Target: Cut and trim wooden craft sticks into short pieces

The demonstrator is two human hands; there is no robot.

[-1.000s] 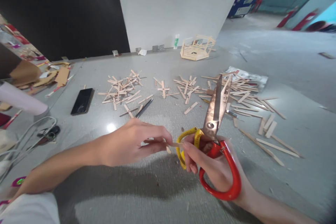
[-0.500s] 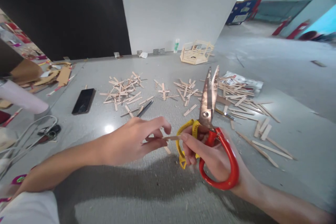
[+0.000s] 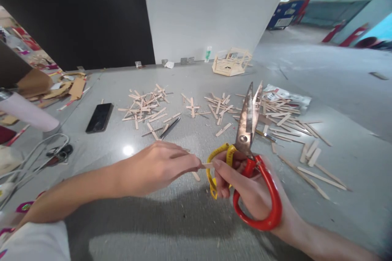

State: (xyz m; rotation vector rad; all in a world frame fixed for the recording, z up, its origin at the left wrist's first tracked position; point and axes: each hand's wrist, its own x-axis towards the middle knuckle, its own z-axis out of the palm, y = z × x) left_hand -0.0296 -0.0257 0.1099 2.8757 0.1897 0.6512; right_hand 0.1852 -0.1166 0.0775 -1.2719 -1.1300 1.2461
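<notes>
Between my two hands is a short wooden craft stick (image 3: 207, 165). The fingertips of my left hand (image 3: 159, 167) pinch its left end. My right hand (image 3: 241, 179) pinches the other end between thumb and finger. That same hand also carries red-handled scissors (image 3: 244, 138), blades pointing up and slightly parted, with the handle loops around the hand. A yellow measuring tape (image 3: 211, 163) is looped at the right fingers, its end hanging below. Part of the stick is hidden by my fingers. Another stick piece (image 3: 196, 176) lies on the surface beneath.
Piles of craft sticks (image 3: 143, 104) and a pen (image 3: 170, 127) lie ahead. A phone (image 3: 99, 117) and pink bottle (image 3: 29, 112) are leftward. A wooden stick frame (image 3: 232, 63) and glue tube (image 3: 208, 54) stand at the back. A plastic packet (image 3: 288, 96) lies right.
My left fingers, raised and apart earlier, have closed down over the stick's left end. The scissors and right hand appear slightly farther right and lower as the view shifts.
</notes>
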